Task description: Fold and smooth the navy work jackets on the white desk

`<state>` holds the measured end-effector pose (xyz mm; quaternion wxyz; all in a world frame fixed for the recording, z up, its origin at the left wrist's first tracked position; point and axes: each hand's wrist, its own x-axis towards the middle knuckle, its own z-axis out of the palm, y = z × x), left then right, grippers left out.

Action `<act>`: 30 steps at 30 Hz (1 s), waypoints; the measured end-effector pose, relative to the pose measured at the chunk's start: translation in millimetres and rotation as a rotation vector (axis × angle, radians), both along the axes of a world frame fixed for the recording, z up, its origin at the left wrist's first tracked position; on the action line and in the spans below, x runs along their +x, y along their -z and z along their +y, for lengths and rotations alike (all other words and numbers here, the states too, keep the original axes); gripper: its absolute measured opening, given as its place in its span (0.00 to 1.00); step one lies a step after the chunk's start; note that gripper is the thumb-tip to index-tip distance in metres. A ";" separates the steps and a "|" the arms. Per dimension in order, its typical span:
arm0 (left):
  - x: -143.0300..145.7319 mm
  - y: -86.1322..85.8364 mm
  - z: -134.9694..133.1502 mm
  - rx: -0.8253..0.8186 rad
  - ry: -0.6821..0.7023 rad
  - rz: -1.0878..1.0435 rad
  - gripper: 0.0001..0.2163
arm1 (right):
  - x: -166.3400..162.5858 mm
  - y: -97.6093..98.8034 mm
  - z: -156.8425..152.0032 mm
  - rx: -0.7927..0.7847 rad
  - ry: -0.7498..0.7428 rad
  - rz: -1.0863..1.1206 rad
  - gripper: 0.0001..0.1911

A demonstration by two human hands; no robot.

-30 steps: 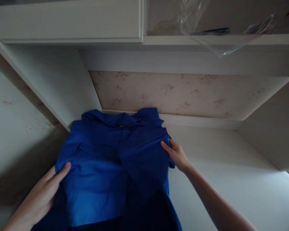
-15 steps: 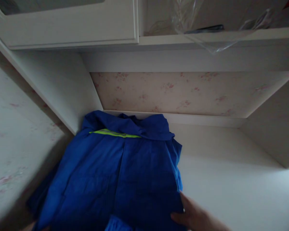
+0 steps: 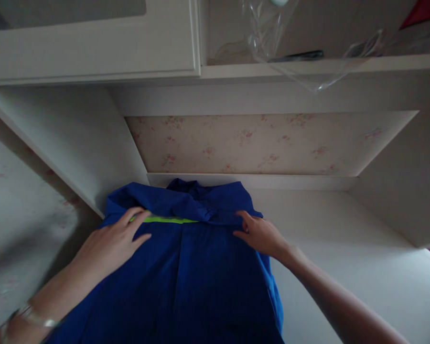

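Blue jacket [image 3: 186, 267] lying on white surface [image 3: 344, 267] against the left panel, left hand [image 3: 109, 243] and right hand [image 3: 261, 235] flat on it, grip spread, fingertips near what looks like a yellow-green stripe [image 3: 168, 220]

The garment [image 3: 186, 267] is deep blue with a lime-yellow stripe [image 3: 172, 220]. The bench [image 3: 344, 258] is white. The wallpaper [image 3: 265, 143] is cream with small pink flowers.
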<state>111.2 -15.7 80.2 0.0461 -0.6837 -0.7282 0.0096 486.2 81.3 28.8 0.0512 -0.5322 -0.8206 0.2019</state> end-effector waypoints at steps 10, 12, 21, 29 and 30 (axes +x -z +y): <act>-39.2 4.1 138.9 0.039 -0.111 0.048 0.22 | -17.1 2.1 130.0 0.160 0.352 0.008 0.21; -60.7 -15.4 140.7 0.125 -0.239 0.048 0.28 | 0.7 -10.9 159.6 0.190 0.516 0.092 0.26; -71.6 1.3 151.1 0.238 -0.277 0.038 0.25 | 57.6 23.7 189.7 -0.088 0.697 0.430 0.20; 15.6 78.1 45.4 -0.022 0.014 -0.356 0.23 | 68.5 44.3 3.8 -0.346 0.262 0.710 0.17; 26.9 85.4 17.3 -0.193 0.078 -0.545 0.20 | 73.2 45.8 -29.3 -0.530 0.076 0.745 0.18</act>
